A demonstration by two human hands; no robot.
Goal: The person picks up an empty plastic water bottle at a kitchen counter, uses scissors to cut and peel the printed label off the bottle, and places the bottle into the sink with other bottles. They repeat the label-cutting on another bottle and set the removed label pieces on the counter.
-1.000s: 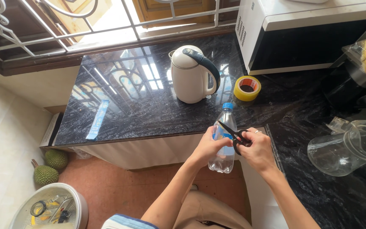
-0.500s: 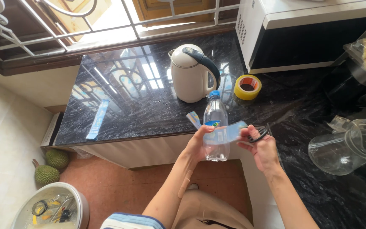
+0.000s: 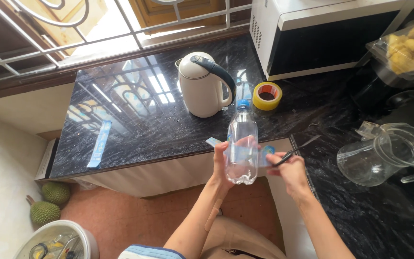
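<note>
My left hand [image 3: 222, 165] grips a clear plastic bottle [image 3: 242, 136] with a blue cap, held upright in front of the black counter's edge. A light blue label [image 3: 264, 156] hangs loose around the bottle's lower half. My right hand [image 3: 287, 168] holds the loose end of that label and a pair of black scissors [image 3: 297, 148], whose blades point up and to the right.
On the black stone counter [image 3: 140, 129] stand a white kettle [image 3: 203, 86], a roll of yellow tape [image 3: 267, 96] and a white microwave [image 3: 322, 33]. A blue label strip [image 3: 99, 143] lies at left. A glass jug [image 3: 384, 153] lies at right. Two green spiky fruits [image 3: 49, 201] sit on the floor.
The scissors came off the bottle's label. The bottle rose upright, and the cut label now hangs loose, pulled to the right by my right hand.
</note>
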